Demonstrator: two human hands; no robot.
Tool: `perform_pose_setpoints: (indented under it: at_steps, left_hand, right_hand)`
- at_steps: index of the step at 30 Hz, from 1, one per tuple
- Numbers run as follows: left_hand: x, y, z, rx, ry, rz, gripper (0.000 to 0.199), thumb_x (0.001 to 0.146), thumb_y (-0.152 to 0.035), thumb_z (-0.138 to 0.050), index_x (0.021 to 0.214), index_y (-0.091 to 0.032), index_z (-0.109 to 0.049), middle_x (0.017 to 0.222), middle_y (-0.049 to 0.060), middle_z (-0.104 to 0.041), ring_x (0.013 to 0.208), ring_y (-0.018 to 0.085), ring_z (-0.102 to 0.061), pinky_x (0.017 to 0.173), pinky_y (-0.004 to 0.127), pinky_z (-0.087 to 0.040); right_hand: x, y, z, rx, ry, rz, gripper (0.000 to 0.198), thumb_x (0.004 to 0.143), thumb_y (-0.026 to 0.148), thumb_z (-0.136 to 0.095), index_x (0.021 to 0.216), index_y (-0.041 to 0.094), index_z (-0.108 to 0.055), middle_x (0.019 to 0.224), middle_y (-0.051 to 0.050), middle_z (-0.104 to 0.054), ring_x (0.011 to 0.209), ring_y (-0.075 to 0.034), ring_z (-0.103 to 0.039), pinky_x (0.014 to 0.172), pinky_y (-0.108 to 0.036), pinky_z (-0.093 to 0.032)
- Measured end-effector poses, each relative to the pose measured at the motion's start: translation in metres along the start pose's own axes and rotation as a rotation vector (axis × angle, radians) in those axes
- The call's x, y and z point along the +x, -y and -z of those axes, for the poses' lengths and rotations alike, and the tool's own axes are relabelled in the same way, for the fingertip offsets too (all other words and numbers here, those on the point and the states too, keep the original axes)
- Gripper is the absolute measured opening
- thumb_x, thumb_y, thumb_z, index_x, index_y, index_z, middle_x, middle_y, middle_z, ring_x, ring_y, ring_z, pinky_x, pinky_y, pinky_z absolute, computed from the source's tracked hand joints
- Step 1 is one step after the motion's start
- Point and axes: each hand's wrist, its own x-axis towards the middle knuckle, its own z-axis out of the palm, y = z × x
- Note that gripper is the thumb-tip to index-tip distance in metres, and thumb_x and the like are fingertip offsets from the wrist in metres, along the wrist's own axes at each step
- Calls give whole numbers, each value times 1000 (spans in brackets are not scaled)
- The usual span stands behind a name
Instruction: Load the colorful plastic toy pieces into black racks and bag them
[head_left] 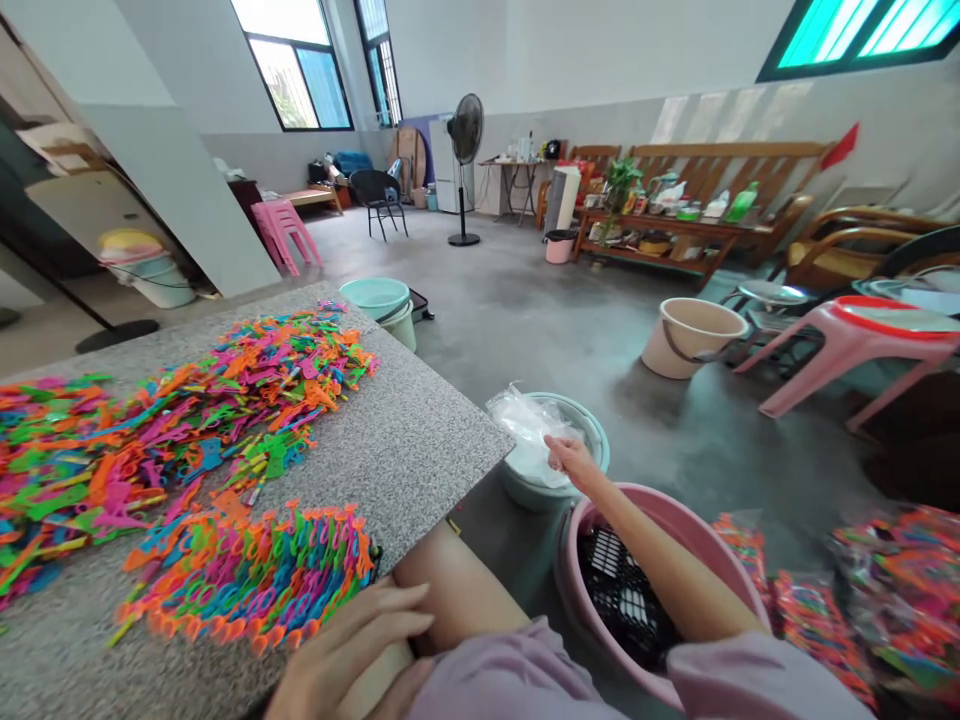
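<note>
My right hand reaches over a pale blue tub, fingers pinched at the edge of a clear plastic bag that lies with others in the tub. My left hand is low by the near table edge, fingers stretched out, with nothing seen in it. Beside it on the speckled grey table lie close rows of small bright plastic toys with orange cup-shaped ends. Behind these spreads a loose heap of mixed plastic toy pieces in pink, green, orange and blue.
Under my right forearm stands a pink tub with a black plastic basket inside. Filled clear bags of colourful pieces lie on the floor at right. A beige bucket, a pink stool and a standing fan are farther off.
</note>
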Motion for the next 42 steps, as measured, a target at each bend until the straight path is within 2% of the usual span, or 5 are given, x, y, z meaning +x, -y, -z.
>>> perform_pose_setpoints:
  at_steps: [8,16,21,34,42]
  left_hand:
    - [110,-34,-94,-718,-61,472,30,84,-48,-63,74,-19,-63,65,2,-64,63,17,-63,65,30,-54]
    - [100,-16,-36,-1473,-326,857,28,85,-39,-61,75,-20,-43,62,-4,-52,52,9,-53,57,21,-49]
    - [83,-3,2,-1495,-340,837,34,78,-44,-67,70,-19,-46,51,-10,-31,38,4,-26,39,16,-28]
    - [-20,132,152,438,-965,612,17,84,-33,-58,74,-21,-52,68,2,-57,71,18,-56,86,35,-43]
    - [-84,118,36,422,-888,930,22,94,-32,-41,92,-23,-61,66,0,-64,55,17,-60,59,25,-43]
  right_hand:
    - [-96,89,-71,525,20,32,62,63,63,-78,47,22,-34,44,7,-33,42,-6,-27,41,-22,-25]
    - [-94,83,-57,487,691,-23,58,56,43,-88,52,20,-35,55,6,-45,41,-5,-36,37,-19,-28]
    - [-55,95,-71,285,507,-46,32,63,36,-84,73,19,-59,56,8,-47,43,-4,-34,38,-17,-26]
    - [21,256,-312,-57,658,1127,27,85,24,-57,59,22,-52,58,0,-51,62,-14,-51,57,-23,-43]
    - [42,160,-380,-333,1202,800,21,84,17,-43,67,20,-53,63,1,-60,62,-14,-57,65,-23,-42]
